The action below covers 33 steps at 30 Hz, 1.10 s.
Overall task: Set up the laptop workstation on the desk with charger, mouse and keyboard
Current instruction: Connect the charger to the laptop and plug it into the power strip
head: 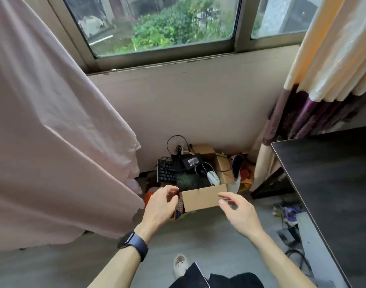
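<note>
1. Left hand (pixel 159 206) and right hand (pixel 238 213) were both open, fingers loosely curved, holding nothing. Each hovered by a near corner of the box. I couldn't tell if either was touching it.
2. Cardboard box (pixel 200 199) sat on the floor below the window wall, left of the bench (pixel 327 183), flaps open and packed full. Likely thin card with walls that flex and an uneven load. Best lifted with hands low on both sides, not by the flaps.
3. Mouse (pixel 213 177): white and glossy, on top at the box's right. Probably light, with a slick shell. Palm it across the body and watch the lead.
4. Keyboard (pixel 164 171): black, tilted up at the box's left side with the keys showing. Looked stiff and fairly heavy. Take it by the long edges, not the keycaps.
5. Charger (pixel 191 161): black brick with a pale label, on top at the far middle. Likely dense and hard. Grip the body, not the cord.
6. Cables (pixel 176 144): black and white leads looped up against the wall behind the box. They looked limp and tangled, so they would probably snag whatever came out first.
7. I couldn't identify a laptop in view.
</note>
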Motion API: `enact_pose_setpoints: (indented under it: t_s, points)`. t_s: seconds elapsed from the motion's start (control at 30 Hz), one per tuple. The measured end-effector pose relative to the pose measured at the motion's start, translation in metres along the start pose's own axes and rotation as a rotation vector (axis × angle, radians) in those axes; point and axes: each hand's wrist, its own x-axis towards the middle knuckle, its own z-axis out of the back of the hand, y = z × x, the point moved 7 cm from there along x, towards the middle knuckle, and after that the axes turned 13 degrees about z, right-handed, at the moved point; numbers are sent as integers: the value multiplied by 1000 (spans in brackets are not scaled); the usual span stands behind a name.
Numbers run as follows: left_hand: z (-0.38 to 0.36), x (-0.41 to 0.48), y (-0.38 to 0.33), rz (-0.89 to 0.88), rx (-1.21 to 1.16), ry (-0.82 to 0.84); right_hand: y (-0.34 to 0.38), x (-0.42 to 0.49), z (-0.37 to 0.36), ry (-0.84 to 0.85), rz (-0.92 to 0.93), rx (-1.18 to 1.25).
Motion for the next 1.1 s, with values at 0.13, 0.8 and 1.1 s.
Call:
enact_pose_setpoints:
  t_s: [0.13, 0.8, 1.1]
  points:
    - [12, 29, 23, 44, 25, 44, 9, 11, -26, 40, -71, 38]
    - [-108, 249, 9, 111, 637, 311, -147, 234, -118, 447, -422, 122]
    - [-180, 344, 51, 116, 991, 319, -219, 270, -202, 541, -401, 296]
